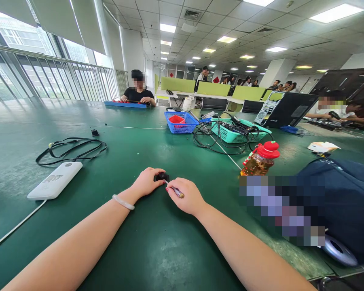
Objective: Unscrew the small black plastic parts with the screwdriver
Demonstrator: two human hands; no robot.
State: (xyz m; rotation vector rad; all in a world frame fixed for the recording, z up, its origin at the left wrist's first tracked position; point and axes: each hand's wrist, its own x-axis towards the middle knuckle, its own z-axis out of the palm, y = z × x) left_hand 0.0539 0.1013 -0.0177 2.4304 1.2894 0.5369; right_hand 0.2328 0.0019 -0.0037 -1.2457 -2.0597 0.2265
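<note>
In the middle of the green table, my left hand [146, 181] is closed around a small black part [161, 176], keeping it on or just above the tabletop. What exactly the part is, I cannot make out. My right hand [184, 195] grips a small screwdriver [178, 192] with a yellowish, see-through handle. Its thin shaft points up and left, and the tip meets or nearly meets the near side of the black part. A pale bangle is on my left wrist.
Left lie a white power bank [55, 180] and a black cable [73, 150]. Ahead stand a blue basket [182, 127] and a green basket [230, 136] with cables. To the right are a red-capped bottle [261, 159] and a dark bag [342, 202]. A person [138, 91] sits across the table [133, 250].
</note>
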